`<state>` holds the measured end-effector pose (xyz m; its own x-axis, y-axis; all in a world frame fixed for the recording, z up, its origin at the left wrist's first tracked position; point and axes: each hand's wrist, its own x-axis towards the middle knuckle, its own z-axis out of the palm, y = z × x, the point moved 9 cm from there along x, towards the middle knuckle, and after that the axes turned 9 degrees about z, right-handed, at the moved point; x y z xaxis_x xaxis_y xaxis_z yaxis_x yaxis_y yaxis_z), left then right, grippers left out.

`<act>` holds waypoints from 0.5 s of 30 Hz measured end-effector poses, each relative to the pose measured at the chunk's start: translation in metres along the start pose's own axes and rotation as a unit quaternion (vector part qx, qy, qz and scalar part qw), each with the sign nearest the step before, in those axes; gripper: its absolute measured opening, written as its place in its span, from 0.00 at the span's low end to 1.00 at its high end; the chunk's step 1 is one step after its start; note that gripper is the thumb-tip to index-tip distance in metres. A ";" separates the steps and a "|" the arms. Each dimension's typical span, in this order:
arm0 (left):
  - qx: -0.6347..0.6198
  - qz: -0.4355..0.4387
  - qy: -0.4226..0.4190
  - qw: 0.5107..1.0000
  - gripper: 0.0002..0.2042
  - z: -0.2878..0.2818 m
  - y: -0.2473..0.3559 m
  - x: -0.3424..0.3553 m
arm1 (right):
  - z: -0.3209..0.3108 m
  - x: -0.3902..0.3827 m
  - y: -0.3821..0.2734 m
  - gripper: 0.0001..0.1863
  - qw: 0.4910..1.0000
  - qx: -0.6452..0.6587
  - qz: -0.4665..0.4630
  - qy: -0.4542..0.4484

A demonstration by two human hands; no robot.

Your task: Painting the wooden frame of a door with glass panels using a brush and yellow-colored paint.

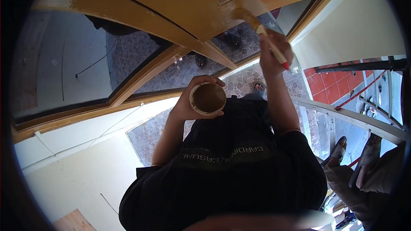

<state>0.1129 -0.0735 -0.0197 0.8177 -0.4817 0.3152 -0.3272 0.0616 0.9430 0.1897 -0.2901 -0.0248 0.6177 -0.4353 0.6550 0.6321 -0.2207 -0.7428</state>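
The right hand [275, 52] closes round the brush [260, 28], its bristles at the brown wooden frame [184, 8], while the left hand [184, 102] curls round the paint cup [208, 113] below; light, even strokes should best avoid drips.

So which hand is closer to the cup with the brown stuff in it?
The left hand: it is holding the cup. The right hand is apart from it, farther up and right, holding the brush.
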 end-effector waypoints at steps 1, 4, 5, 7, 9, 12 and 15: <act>0.002 0.002 0.000 1.000 0.41 -0.001 0.000 -0.002 | -0.004 0.002 -0.001 0.14 1.000 0.004 -0.001 -0.002; 0.006 0.001 0.003 1.000 0.41 -0.002 0.000 -0.008 | -0.013 0.004 -0.007 0.13 1.000 0.000 -0.004 0.005; 0.006 -0.004 0.004 1.000 0.41 -0.002 -0.001 -0.009 | -0.017 0.003 -0.013 0.14 0.999 -0.025 -0.029 0.033; 0.001 -0.003 0.004 1.000 0.41 -0.002 -0.002 -0.010 | -0.015 0.001 -0.023 0.13 0.995 -0.069 -0.057 0.049; -0.006 -0.003 0.002 1.000 0.41 0.000 0.000 -0.010 | 0.003 -0.009 -0.026 0.13 0.994 -0.093 -0.054 0.016; 0.012 -0.014 -0.006 1.000 0.41 0.002 0.003 -0.007 | 0.027 -0.019 -0.044 0.16 0.991 0.010 -0.129 -0.045; -0.002 -0.012 0.002 1.000 0.41 0.002 0.004 -0.007 | 0.027 -0.023 -0.050 0.16 0.991 0.053 -0.113 -0.057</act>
<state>0.1051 -0.0714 -0.0183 0.8274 -0.4792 0.2929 -0.3060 0.0528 0.9506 0.1565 -0.2452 0.0013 0.4996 -0.2822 0.8190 0.8022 -0.2060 -0.5604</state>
